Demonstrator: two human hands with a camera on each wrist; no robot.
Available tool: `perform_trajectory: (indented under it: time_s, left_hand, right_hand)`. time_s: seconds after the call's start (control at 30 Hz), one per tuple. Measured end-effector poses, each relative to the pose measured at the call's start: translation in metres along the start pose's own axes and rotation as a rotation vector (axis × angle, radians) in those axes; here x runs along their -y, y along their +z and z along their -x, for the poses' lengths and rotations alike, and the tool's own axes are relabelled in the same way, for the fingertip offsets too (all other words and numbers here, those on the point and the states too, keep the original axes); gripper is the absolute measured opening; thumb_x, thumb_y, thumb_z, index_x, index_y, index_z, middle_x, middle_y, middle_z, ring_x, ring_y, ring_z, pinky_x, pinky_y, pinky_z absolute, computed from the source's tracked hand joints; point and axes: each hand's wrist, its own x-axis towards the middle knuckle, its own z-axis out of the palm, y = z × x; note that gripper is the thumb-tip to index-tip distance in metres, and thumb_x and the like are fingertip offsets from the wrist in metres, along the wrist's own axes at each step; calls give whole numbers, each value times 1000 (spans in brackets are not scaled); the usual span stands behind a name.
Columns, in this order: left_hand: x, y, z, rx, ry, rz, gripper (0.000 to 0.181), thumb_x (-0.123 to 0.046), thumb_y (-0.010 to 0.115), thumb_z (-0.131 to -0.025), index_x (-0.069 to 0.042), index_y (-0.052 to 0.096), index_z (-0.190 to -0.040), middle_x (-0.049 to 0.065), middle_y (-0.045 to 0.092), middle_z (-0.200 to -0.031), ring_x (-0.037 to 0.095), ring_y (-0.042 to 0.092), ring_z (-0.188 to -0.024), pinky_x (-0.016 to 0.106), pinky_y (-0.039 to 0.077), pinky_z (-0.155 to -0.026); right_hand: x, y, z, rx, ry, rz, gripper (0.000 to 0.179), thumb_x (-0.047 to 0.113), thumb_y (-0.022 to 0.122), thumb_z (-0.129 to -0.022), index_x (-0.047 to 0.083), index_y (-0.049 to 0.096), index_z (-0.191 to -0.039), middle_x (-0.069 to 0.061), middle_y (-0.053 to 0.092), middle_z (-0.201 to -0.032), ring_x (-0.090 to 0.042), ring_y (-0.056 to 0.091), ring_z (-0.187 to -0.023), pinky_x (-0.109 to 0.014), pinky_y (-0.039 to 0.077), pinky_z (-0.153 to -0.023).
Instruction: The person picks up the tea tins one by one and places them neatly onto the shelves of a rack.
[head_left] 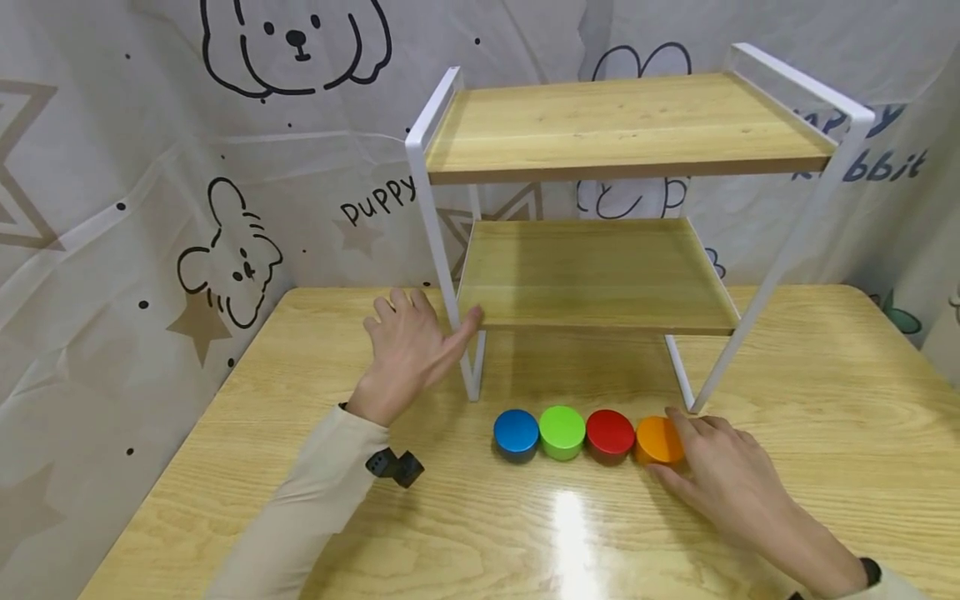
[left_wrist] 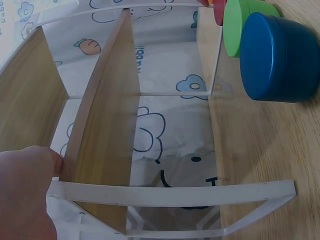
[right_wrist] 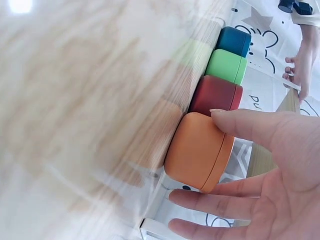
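Four-coloured round lidded tins stand side by side on the table: blue (head_left: 516,435), green (head_left: 562,432), red (head_left: 610,435) and orange (head_left: 658,440). My right hand (head_left: 731,471) pinches the orange tin at the right end, thumb on the near side and index finger on the far side; its other fingers (right_wrist: 215,204) extend past the tin. By the left post of a two-tier shelf stand, my left hand (head_left: 408,350) has its thumb against the front corner of the lower shelf (head_left: 600,275). Its remaining fingers spread outside the post and hold nothing visible.
The stand's white metal frame (head_left: 780,242) rises behind the tins, carrying a wooden upper shelf (head_left: 630,121). A printed cloth (head_left: 315,167) hangs behind and beside the wooden table (head_left: 247,467). A small black device (head_left: 395,467) sits at the left wrist.
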Motion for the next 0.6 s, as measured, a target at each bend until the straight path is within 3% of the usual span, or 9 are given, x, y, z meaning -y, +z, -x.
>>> perform_trajectory:
  time_s: [0.3,0.6]
  left_hand:
    - [-2,5,-1,44,-10,76,82,-69,24,-92,8,50,-103,22,42,-95,39,36,-92,54,28,-83]
    - [-3,1,-2,62,-62,124,75,-65,29,-93,7,48,-102,22,42,-97,39,35,-95,54,24,-88]
  right_hand:
    - [-3,-1,0,-4,8,-66,65,35,83,-73,-4,60,-120,-25,65,-108,-46,60,-96,-56,51,-69]
    - [-2,-3,-4,-23,19,-168,55,32,87,-68,1,64,-108,-10,67,-91,-24,59,-74,-39,49,-56]
